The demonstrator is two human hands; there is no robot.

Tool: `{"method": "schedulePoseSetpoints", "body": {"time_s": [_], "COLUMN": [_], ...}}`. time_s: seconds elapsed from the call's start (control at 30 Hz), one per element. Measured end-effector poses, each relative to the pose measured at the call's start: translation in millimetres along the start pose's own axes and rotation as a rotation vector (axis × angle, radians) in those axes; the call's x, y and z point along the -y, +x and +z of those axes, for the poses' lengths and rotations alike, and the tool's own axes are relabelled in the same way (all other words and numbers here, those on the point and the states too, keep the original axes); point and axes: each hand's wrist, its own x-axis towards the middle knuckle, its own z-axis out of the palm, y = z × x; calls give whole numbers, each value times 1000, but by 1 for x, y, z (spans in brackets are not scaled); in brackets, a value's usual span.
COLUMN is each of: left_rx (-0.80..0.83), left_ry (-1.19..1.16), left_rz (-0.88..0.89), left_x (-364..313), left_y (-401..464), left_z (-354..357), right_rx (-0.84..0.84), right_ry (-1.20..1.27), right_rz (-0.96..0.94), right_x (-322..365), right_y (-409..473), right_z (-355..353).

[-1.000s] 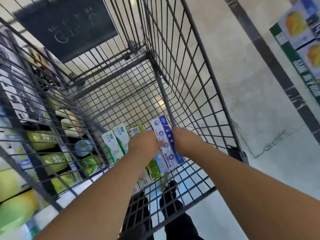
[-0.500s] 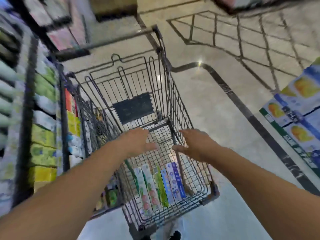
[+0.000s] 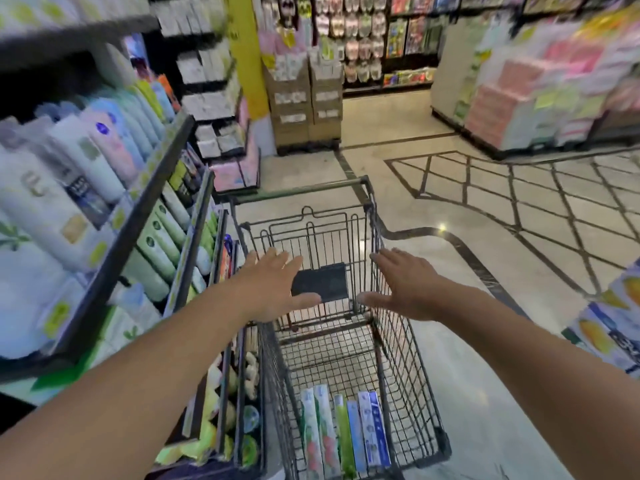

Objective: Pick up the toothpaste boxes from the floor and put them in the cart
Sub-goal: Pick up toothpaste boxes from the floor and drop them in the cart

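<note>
Now your left hand (image 3: 273, 289) and right hand (image 3: 405, 285) hang over the far half of the shopping cart (image 3: 408, 368), fingers spread flat, palms down, gripping nothing. Neither palm appears to touch the wire; both seem to float above the basket, one to each side of the dark placard (image 3: 320, 282) on the fold-down seat. The spread, idle fingers suggest a load just let go, or a reach toward the cart handle (image 3: 298, 194), which lies beyond your fingertips. The toothpaste boxes (image 3: 344, 431) lie well below and behind both hands, toward your body, flat on the basket floor in a tidy side-by-side row: white-and-green ones under your left wrist line, blue ones nearer your right. Lying lengthwise and packed together, they sit where the wire grid holds them steady. Out past your left hand stand shelves of bottles (image 3: 86, 188); past your right, bare tiled floor (image 3: 519, 237), with no boxes visible on it from here.
</note>
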Motion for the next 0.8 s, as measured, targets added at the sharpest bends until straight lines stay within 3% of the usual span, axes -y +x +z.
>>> {"method": "schedulePoseSetpoints", "body": {"time_s": [0.23,0.43,0.8], "left_rx": [43,99,35], "left_ry": [-60,-172,-364], "left_rz": [-30,-135,-656], "left_x": [10,40,133], "left_y": [-88,-217,-506], "left_z": [35,86,212], "right_rx": [30,106,184], "right_ry": [-15,-55,-168], "right_rz": [-93,-266,-760], "right_x": [64,171,424], "right_y": [-33,-82,-164], "right_z": [16,36,78]}}
